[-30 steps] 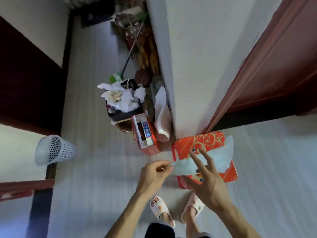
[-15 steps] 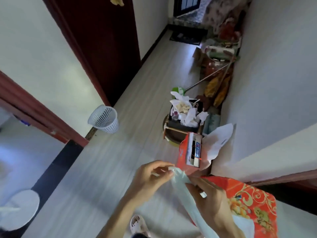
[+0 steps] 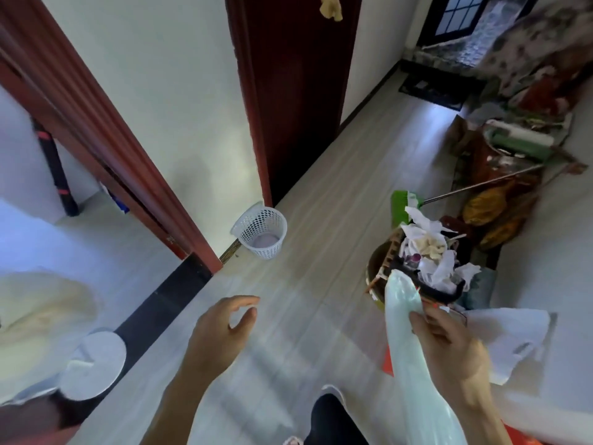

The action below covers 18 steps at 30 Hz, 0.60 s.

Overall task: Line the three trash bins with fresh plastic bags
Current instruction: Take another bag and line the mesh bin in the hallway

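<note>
A pale green plastic bag (image 3: 407, 342) hangs long and folded from my right hand (image 3: 449, 348), which grips it near its top at the right of the view. My left hand (image 3: 221, 332) hovers over the floor at centre, fingers curled apart and holding nothing. A white mesh trash bin (image 3: 261, 232) stands unlined on the floor against the wall by the door frame, well ahead of both hands. To the right, a dark bin (image 3: 382, 268) overflows with crumpled white paper.
A green broom (image 3: 404, 203) and piled clutter line the right wall. A white bag (image 3: 507, 342) lies behind my right hand, with a red box corner beneath. A dark door (image 3: 298, 91) is ahead; an open doorway and black threshold lie at left.
My left hand has let go of the green bag and moved left. My right hand keeps the bag, which now hangs down. The view has swung left toward the mesh bin.
</note>
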{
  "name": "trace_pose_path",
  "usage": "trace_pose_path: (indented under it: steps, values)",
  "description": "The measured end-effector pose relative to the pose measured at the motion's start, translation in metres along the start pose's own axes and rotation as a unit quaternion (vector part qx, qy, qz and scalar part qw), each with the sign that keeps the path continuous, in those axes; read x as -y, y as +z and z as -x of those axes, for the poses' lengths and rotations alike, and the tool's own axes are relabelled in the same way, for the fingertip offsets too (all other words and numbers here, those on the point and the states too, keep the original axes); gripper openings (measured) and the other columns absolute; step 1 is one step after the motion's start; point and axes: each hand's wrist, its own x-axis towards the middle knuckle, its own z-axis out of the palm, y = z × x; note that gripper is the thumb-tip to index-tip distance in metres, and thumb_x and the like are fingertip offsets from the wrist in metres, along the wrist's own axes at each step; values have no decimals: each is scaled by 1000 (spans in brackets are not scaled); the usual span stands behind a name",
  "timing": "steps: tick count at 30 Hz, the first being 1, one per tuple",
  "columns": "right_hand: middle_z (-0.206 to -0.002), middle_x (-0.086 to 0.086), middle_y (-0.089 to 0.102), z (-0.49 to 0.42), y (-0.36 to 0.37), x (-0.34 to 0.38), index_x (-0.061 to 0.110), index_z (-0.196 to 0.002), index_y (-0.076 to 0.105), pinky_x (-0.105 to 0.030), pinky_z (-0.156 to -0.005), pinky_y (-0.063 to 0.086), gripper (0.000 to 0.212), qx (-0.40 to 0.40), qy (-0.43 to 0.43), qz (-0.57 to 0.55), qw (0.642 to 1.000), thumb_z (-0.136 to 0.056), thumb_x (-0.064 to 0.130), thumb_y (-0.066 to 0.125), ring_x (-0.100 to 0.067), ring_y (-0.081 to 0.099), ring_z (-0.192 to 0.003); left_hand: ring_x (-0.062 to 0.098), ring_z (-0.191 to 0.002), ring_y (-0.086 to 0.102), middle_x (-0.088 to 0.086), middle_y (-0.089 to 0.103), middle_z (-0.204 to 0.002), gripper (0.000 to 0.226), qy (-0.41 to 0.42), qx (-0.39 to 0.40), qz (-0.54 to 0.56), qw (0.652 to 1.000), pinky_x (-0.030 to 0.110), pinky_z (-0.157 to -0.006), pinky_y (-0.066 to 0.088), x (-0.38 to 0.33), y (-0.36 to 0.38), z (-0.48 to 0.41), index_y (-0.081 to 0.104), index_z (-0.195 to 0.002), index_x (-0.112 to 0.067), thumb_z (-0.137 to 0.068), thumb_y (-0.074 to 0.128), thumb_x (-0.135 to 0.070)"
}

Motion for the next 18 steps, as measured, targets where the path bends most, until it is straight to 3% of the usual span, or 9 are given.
trace_pose_path:
  steps: [3, 7, 10, 13, 18]
  values:
    - [-75, 46, 61, -44, 36, 11, 28, -92, 74, 8, -67, 34, 17, 21, 6, -13, 1000, -84, 13, 75, 24, 57, -75, 0, -111, 55, -27, 59, -118, 22, -35, -21, -12, 999, 21, -94, 43, 14, -18, -43, 65, -118, -38, -98, 57, -35]
    - [-83, 31, 68, -113, 100, 20, 44, -82, 66, 2, -68, 43, 40, 58, -6, -20, 998, -80, 6, 78, 3, 67, -75, 3, -107, 55, -26, 56, -115, 20, -92, -51, 0, 994, 26, -94, 47, 30, -36, -120, 57, -107, -51, -96, 60, -34]
    - [-71, 26, 69, -177, 142, 29, 23, -86, 77, -1, -67, 46, 22, 104, -29, 27, 994, -77, 4, 80, 6, 67, -72, 5, -106, 58, -24, 59, -113, 21, -117, -49, 4, 992, 28, -93, 50, 32, -44, -180, 56, -105, -52, -96, 60, -33]
    - [-73, 25, 68, -238, 174, 46, 16, -91, 78, 3, -67, 42, 13, 120, -43, 38, 991, -81, 9, 79, 13, 64, -75, -1, -106, 58, -29, 60, -111, 19, -129, -28, 6, 991, 19, -89, 45, 24, -50, -237, 62, -108, -47, -96, 61, -33]
    - [-78, 17, 73, -322, 234, 57, 18, -97, 78, -2, -69, 47, 18, 132, -46, 45, 989, -81, 10, 78, 6, 67, -74, -22, -100, 54, -33, 64, -104, 20, -118, 24, 2, 993, -1, -82, 38, 22, -37, -334, 67, -110, -41, -94, 64, -29]
